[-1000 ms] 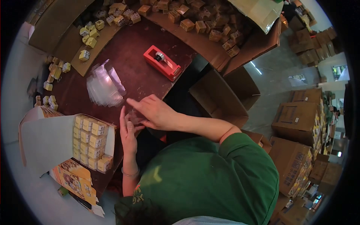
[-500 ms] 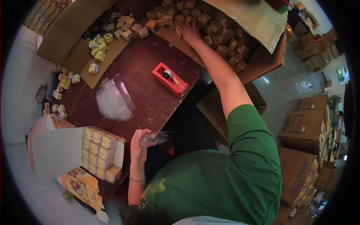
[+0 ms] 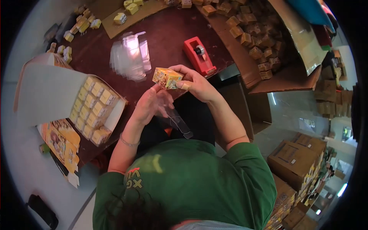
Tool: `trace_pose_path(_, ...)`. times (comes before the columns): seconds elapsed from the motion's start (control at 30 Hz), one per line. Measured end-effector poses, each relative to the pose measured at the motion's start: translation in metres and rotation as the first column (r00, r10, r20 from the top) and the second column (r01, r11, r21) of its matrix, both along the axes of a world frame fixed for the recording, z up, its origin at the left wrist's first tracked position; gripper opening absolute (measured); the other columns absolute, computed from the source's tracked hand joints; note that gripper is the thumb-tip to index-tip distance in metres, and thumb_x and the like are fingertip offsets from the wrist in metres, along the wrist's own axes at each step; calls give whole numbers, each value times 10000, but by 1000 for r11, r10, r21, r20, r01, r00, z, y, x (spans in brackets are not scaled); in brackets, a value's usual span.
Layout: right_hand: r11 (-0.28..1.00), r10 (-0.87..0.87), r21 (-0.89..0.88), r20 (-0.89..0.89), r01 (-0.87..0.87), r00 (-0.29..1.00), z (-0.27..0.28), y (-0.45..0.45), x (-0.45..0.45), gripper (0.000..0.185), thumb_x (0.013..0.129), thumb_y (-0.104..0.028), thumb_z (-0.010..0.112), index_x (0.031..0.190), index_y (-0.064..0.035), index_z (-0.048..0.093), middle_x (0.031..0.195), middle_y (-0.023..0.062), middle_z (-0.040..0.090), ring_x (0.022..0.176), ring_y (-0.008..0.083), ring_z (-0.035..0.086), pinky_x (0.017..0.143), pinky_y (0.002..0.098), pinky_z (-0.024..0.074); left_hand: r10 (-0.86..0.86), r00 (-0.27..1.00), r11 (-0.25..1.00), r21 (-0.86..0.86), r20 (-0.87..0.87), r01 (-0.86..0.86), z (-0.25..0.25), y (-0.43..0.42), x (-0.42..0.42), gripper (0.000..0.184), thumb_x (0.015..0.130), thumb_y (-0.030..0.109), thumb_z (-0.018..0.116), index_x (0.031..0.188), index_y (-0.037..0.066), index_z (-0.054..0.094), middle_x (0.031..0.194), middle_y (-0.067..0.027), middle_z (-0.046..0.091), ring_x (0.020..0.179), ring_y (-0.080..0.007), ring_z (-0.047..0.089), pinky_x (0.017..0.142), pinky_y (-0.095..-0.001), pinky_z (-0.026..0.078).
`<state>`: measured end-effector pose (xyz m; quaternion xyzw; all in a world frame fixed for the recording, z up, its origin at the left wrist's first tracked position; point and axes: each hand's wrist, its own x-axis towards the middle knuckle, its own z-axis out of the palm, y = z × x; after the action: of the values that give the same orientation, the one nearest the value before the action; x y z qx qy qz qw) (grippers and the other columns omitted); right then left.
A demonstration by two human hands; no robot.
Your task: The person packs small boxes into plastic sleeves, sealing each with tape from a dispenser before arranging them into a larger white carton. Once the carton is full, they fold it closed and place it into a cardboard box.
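Between thumb and fingers, my right hand point(image 3: 196, 85) grips a small yellow printed box point(image 3: 167, 78) above the near edge of the dark red table point(image 3: 168, 28). My left hand point(image 3: 147, 102) is just below and left of it, holding a clear plastic sleeve point(image 3: 178, 122) that hangs down over my lap. The left fingertips come close to the box; whether they touch it I cannot tell. A red tape dispenser point(image 3: 199, 56) stands beyond my right hand. Left of it lies a fanned stack of flat clear plastic sleeves point(image 3: 131, 57).
At the left, an open display carton point(image 3: 120, 111) holds rows of small boxes. A large cardboard box point(image 3: 283, 86) at the right contains many loose small boxes. Other small yellow boxes point(image 3: 131, 8) lie on cardboard at the back. Big cartons point(image 3: 293, 159) are stacked on the floor, right.
My right hand has come back from the large box of loose boxes, bringing one in front of me. My left hand has moved up toward it with the plastic sleeve. The view has shifted.
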<state>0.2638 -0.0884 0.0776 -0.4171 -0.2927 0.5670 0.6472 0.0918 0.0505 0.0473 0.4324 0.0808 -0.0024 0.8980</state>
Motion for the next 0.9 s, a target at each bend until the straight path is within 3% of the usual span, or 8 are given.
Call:
trace_pose_path(0.17, 999, -14, -25, 358, 24, 934, -18, -5, -28, 715, 836, -211, 756, 1417, -25, 383, 1391, 114, 485, 1255, 207, 507, 1064, 367, 415, -79, 994, 955, -291, -70, 56, -1, -4, -14, 646, 958, 588, 458, 1278, 29, 510, 1013, -122, 667, 849, -265, 677, 491, -307, 579)
trace_pose_path(0.27, 976, -208, 213, 809, 55, 551, 2, -6, -28, 778, 817, -136, 735, 1467, -19, 326, 1374, 140, 508, 1240, 263, 514, 1025, 351, 437, -70, 982, 982, -184, -176, 37, -5, -6, -24, 622, 953, 590, 463, 1224, 37, 542, 986, -115, 672, 853, -270, 683, 496, -316, 578)
trace_pose_path(0.37, 981, 27, 84, 830, -174, 558, 25, -6, -20, 643, 806, -108, 701, 1400, -32, 468, 1362, 172, 512, 1271, 313, 500, 993, 380, 480, -112, 969, 981, -178, -222, 73, -3, -10, -28, 599, 951, 600, 473, 1185, 58, 573, 962, -91, 676, 846, -225, 695, 530, -295, 558)
trace_pose_path(0.47, 974, -220, 210, 801, 83, 557, 35, -11, -6, 590, 796, -61, 690, 1353, -10, 502, 1262, 137, 587, 1147, 235, 594, 967, 337, 493, -31, 992, 960, -279, -126, -5, -6, -6, -31, 622, 975, 604, 422, 1263, 64, 529, 1057, -95, 649, 932, -244, 671, 651, -333, 569)
trace_pose_path(0.53, 948, -314, 173, 371, 267, 874, 35, -28, -1, 621, 834, -140, 712, 1377, 31, 463, 1278, 137, 590, 1172, 213, 587, 998, 355, 479, 220, 962, 930, -262, -161, -257, -7, -3, -31, 611, 981, 592, 426, 1307, 82, 513, 1128, -100, 628, 990, -253, 644, 779, -379, 553)
trace_pose_path(0.67, 960, -213, 143, -195, 242, 958, 17, -47, -27, 672, 850, -223, 696, 1404, 48, 428, 1327, 166, 568, 1228, 236, 564, 1060, 375, 436, 469, 862, 834, -224, -190, -503, -13, 15, -38, 540, 1000, 496, 440, 1349, 88, 501, 1189, -100, 609, 1054, -251, 618, 850, -379, 520)
trace_pose_path(0.83, 897, -440, 81, 75, 435, 895, 0, -22, -62, 556, 846, -64, 719, 1349, 21, 499, 1222, 98, 612, 1077, 149, 601, 955, 299, 479, 492, 867, 867, -40, -78, -496, -10, 6, -41, 546, 1007, 440, 459, 1397, 59, 462, 1197, -100, 601, 1067, -239, 616, 816, -381, 555)
trace_pose_path(0.9, 839, -538, 157, 382, 520, 751, 0, -14, -76, 568, 813, -30, 731, 1335, 16, 512, 1223, 97, 604, 1042, 158, 610, 920, 302, 494, 569, 822, 822, 40, 4, -569, -9, 3, -41, 527, 1008, 394, 476, 1398, 40, 455, 1199, -98, 596, 1069, -232, 615, 809, -378, 569)
